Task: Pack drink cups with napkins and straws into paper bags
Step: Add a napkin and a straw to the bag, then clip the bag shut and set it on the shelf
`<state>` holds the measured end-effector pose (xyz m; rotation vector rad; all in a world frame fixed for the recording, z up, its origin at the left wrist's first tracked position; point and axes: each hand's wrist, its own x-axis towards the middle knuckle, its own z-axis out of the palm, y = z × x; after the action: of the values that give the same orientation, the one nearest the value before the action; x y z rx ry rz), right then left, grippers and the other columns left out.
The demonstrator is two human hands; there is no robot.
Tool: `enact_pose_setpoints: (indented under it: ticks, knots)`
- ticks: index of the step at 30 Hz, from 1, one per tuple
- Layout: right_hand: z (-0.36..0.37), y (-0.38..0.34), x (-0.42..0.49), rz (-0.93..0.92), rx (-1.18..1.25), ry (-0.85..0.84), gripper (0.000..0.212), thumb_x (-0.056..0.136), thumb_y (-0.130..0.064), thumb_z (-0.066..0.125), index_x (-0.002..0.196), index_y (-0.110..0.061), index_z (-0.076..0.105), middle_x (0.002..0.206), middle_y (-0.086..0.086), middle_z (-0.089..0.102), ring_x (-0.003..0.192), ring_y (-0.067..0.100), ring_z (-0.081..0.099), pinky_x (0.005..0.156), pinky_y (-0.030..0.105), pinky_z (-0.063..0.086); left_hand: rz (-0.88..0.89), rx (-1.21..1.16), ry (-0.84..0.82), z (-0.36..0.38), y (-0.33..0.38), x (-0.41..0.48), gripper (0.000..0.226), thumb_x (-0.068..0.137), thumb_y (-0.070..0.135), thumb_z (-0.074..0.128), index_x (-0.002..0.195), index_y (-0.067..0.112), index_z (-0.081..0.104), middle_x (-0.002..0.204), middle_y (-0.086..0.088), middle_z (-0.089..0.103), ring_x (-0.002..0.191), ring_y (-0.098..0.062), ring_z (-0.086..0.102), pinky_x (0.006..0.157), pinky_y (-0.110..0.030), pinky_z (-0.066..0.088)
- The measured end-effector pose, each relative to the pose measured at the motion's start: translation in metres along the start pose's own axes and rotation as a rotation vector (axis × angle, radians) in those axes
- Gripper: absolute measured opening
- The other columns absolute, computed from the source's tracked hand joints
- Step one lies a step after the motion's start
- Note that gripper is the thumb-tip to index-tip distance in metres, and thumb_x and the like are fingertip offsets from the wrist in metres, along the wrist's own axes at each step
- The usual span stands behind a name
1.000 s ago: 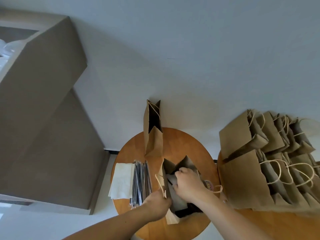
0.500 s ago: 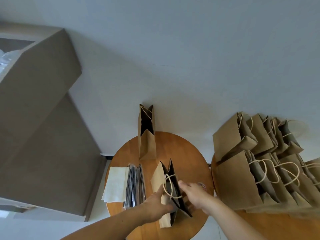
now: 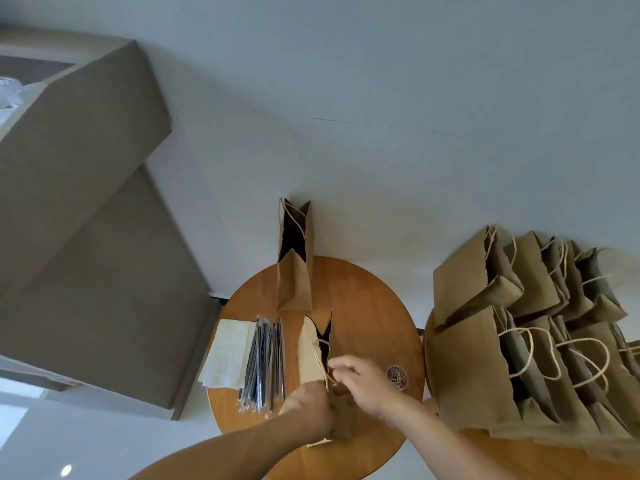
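Paper bag is held on the table | left hand is curled round the bag's lower side, fingers gripping it | right hand: twine handle is pinched by the fingers | straws lie just left of the bag, napkins further left | second bag stands behind the bag | bag cluster is well right of it.

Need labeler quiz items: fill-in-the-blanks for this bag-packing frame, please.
The straws lie between the ____ and the near bag, which the left hand grips.
The coloured clips sit to the ____ of the right hand.
The far bag stands ____ on the round table.
Missing: napkins; right; upright.
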<state>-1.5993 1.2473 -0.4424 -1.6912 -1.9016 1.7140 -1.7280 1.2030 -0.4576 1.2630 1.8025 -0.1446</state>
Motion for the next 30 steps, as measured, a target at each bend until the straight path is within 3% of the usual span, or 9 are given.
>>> enact_pose_setpoints:
  ticks: [2,6,10,12,14,16,19,25,30]
  knots:
    - [-0.009,0.008,0.003,-0.083,-0.199,0.038,0.039,0.101,-0.028,0.048,0.14,-0.027,0.051,0.141,-0.01,0.053,0.122,0.003,0.049,0.102,0.02,0.04,0.003,0.051,0.026,-0.001,-0.002,0.001,0.023,0.095,0.018,0.047,0.114,0.013,0.06,0.115,-0.007,0.065,0.104,-0.024,0.065,0.085,-0.032,0.056]
    - [-0.028,0.015,0.01,-0.378,-0.539,0.33,0.051,0.097,-0.025,0.057,0.145,-0.029,0.041,0.151,-0.012,0.036,0.141,0.007,0.03,0.111,0.02,0.026,0.046,0.15,0.074,-0.014,-0.007,0.003,0.022,0.095,0.013,0.049,0.114,0.016,0.061,0.108,-0.006,0.066,0.097,-0.022,0.067,0.084,-0.034,0.059]
    - [-0.046,0.022,0.021,-0.524,-0.857,0.335,0.068,0.091,-0.013,0.063,0.15,-0.028,0.033,0.16,-0.006,0.019,0.151,0.019,0.01,0.121,0.038,0.02,0.128,0.321,0.119,-0.03,-0.008,0.007,0.024,0.098,0.017,0.046,0.112,0.019,0.065,0.101,-0.004,0.068,0.09,-0.02,0.069,0.081,-0.035,0.06]
    - [-0.052,0.027,0.027,-0.503,-0.991,0.267,0.065,0.09,-0.009,0.064,0.148,-0.024,0.038,0.16,-0.003,0.023,0.151,0.023,0.009,0.122,0.045,0.016,0.172,0.368,0.116,-0.038,-0.011,0.01,0.027,0.099,0.021,0.041,0.108,0.018,0.067,0.099,-0.005,0.069,0.09,-0.022,0.068,0.081,-0.036,0.06]
    - [-0.057,0.032,0.03,-0.474,-1.057,0.237,0.044,0.092,-0.016,0.062,0.135,-0.022,0.055,0.145,-0.003,0.049,0.141,0.021,0.033,0.12,0.046,0.019,0.218,0.375,0.121,-0.045,-0.015,0.012,0.032,0.1,0.027,0.038,0.109,0.019,0.067,0.101,-0.005,0.068,0.092,-0.023,0.067,0.084,-0.038,0.058]
    - [-0.06,0.036,0.031,-0.455,-1.027,0.23,0.021,0.095,-0.023,0.059,0.114,-0.023,0.067,0.114,-0.005,0.067,0.113,0.018,0.055,0.111,0.041,0.032,0.257,0.368,0.139,-0.048,-0.019,0.015,0.033,0.099,0.031,0.038,0.11,0.021,0.067,0.101,-0.003,0.069,0.093,-0.022,0.066,0.084,-0.038,0.057]
    - [-0.063,0.041,0.03,-0.443,-0.893,0.223,0.012,0.097,-0.026,0.059,0.099,-0.021,0.069,0.092,-0.006,0.069,0.088,0.015,0.062,0.088,0.037,0.05,0.257,0.334,0.244,-0.043,-0.019,0.019,0.024,0.092,0.036,0.045,0.101,0.026,0.065,0.091,0.002,0.068,0.083,-0.017,0.065,0.074,-0.032,0.057]
    - [-0.064,0.046,0.032,-0.398,-0.762,0.192,0.014,0.097,-0.029,0.059,0.095,-0.018,0.068,0.088,-0.005,0.067,0.081,0.013,0.062,0.076,0.036,0.055,0.276,0.286,0.428,-0.028,-0.016,0.028,0.024,0.092,0.048,0.049,0.094,0.032,0.066,0.078,0.013,0.06,0.076,-0.011,0.062,0.061,-0.021,0.046]
    - [-0.068,0.048,0.034,-0.378,-0.592,0.13,0.017,0.097,-0.039,0.059,0.097,-0.026,0.069,0.087,-0.013,0.068,0.078,0.004,0.061,0.073,0.027,0.054,0.318,0.266,0.409,-0.028,-0.031,0.039,0.031,0.098,0.05,0.046,0.1,0.03,0.07,0.088,0.011,0.069,0.081,-0.008,0.064,0.075,-0.027,0.054]
